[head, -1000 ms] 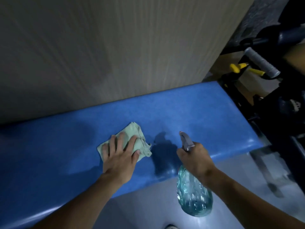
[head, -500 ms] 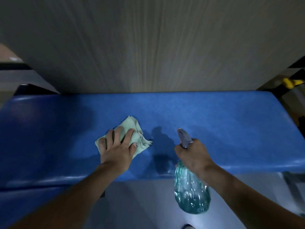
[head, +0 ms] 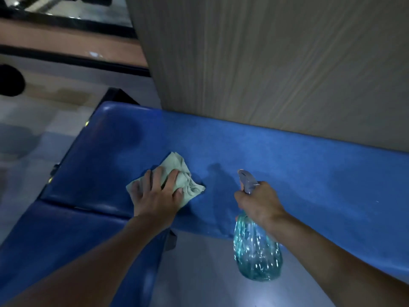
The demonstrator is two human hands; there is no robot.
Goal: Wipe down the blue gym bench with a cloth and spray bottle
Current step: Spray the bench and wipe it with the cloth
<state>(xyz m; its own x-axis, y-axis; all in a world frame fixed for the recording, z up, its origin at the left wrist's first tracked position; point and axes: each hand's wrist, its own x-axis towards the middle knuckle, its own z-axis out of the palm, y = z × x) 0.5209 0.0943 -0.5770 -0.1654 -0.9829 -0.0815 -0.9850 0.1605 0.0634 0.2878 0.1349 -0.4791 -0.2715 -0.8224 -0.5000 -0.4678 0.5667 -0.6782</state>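
The blue padded gym bench (head: 298,165) runs across the view from left to right. A pale green cloth (head: 180,173) lies crumpled on its pad left of centre. My left hand (head: 156,196) presses flat on the cloth with the fingers spread. My right hand (head: 259,202) grips the neck of a clear teal spray bottle (head: 256,253), whose grey nozzle points up over the pad. The bottle's body hangs below the bench's near edge.
A beige wood-grain wall panel (head: 276,63) stands right behind the bench. A second blue pad (head: 66,244) joins on the lower left across a dark gap. Grey floor (head: 203,273) lies below, and a dark round object (head: 10,83) sits at the far left.
The view has swung left, so the bench's left end and second pad now show and the equipment on the right is gone. Both hands have moved left along the bench, the left keeping the cloth.
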